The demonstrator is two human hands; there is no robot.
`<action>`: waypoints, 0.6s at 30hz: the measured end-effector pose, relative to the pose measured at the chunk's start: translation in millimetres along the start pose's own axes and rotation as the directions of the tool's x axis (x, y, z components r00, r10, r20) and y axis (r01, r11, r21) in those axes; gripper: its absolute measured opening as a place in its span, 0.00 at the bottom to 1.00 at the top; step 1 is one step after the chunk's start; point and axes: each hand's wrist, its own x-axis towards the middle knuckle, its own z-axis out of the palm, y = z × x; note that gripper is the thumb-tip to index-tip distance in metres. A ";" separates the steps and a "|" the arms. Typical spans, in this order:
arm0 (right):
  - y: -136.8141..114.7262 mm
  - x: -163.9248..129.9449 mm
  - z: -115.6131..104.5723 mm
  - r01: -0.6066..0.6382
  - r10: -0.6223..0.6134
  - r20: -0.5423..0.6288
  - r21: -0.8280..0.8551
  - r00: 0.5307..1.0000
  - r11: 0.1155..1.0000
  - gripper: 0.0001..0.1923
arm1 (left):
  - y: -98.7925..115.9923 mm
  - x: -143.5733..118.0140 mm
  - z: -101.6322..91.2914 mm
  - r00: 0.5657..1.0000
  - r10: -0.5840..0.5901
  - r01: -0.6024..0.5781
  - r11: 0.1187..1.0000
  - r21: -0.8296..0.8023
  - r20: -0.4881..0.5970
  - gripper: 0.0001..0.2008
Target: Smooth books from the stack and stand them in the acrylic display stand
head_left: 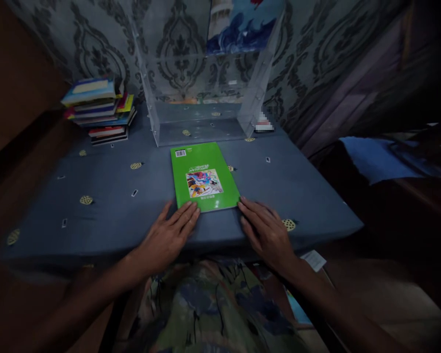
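A green paperback book (228, 189) lies on the cloth-covered table (125, 215) with its back cover up. Its barcode and colourful picture appear upside down from where I sit. My left hand (171, 233) rests flat over the near left edge of the book, fingers stretched out on the cover. At the near right corner, the fingertips of my right hand (268, 230) touch the book's edge. The thumb of that hand stands apart from the fingers, lower down over the tablecloth. Neither hand is wrapped round the book.
Behind the book stands a clear acrylic rack (152, 105), with a blue picture-covered item (238, 34) high up in it. A stack of books (103, 110) is at the back left. A blue cloth-like piece (375, 159) lies beyond the table's right side. Patterned wallpaper backs the table.
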 end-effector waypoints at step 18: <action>-30.1 63.9 8.3 0.285 -0.403 0.412 0.320 0.817 0.904 0.32 | 5.9 -25.5 14.2 0.989 -0.114 0.107 0.992 -0.069 -0.093 0.23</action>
